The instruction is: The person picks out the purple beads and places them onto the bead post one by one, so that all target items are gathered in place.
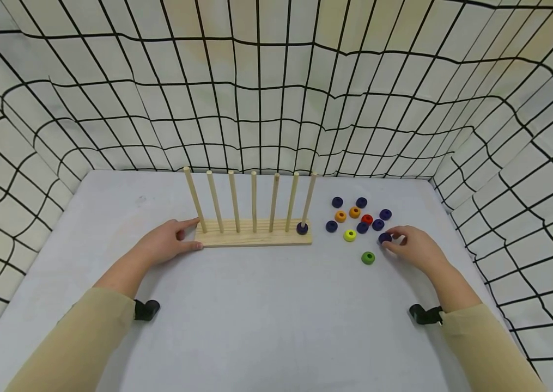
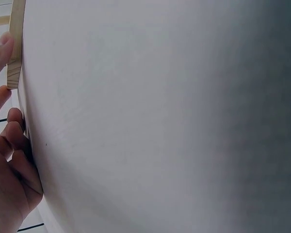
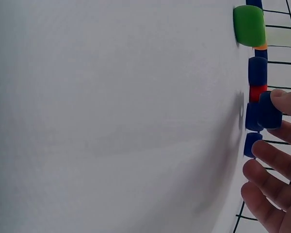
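Observation:
A wooden peg board (image 1: 254,239) with several upright pegs stands toward the back of the table. One dark blue bead (image 1: 302,228) sits at the foot of its rightmost peg. My left hand (image 1: 165,240) holds the board's left end, thumb at the front corner and index finger at the back one. In the left wrist view, the thumb lies against the board's edge (image 2: 16,43). To the right, my right hand (image 1: 415,247) pinches a dark blue bead (image 3: 270,110) between thumb and index finger, its other fingers spread. In the right wrist view this bead is raised off the table.
Left of my right hand lie loose beads: several dark blue ones, a red bead (image 1: 366,219), two orange beads (image 1: 340,216), a yellow bead (image 1: 350,235) and a green bead (image 1: 368,258). Black netting (image 1: 259,109) over white walls encloses the white table (image 1: 276,326) at the back and sides.

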{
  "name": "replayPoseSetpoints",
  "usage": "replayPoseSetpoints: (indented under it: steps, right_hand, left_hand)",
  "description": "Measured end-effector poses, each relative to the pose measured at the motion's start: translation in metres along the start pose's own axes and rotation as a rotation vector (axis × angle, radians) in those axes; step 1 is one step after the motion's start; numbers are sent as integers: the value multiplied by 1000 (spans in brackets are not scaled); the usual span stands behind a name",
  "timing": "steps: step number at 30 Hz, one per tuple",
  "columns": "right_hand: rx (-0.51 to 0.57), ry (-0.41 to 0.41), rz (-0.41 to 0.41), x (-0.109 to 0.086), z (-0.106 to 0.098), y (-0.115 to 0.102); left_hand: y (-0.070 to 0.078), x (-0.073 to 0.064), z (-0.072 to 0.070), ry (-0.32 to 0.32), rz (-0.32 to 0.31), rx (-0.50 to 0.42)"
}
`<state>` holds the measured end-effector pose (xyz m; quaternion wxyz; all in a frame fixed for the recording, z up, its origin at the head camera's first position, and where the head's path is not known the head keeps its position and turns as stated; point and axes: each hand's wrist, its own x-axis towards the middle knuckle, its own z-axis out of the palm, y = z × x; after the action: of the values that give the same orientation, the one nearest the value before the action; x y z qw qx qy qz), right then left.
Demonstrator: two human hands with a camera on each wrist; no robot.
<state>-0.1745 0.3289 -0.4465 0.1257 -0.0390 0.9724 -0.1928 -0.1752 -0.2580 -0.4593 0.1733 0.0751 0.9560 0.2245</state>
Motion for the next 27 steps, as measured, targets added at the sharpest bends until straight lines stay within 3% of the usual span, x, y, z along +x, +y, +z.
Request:
replayPoseSetpoints:
  steps: [27]
  right_hand:
    - [13,73,-64,-6,-3,-33]
  left_hand:
    - [4,-3,-2,-9,7,-4]
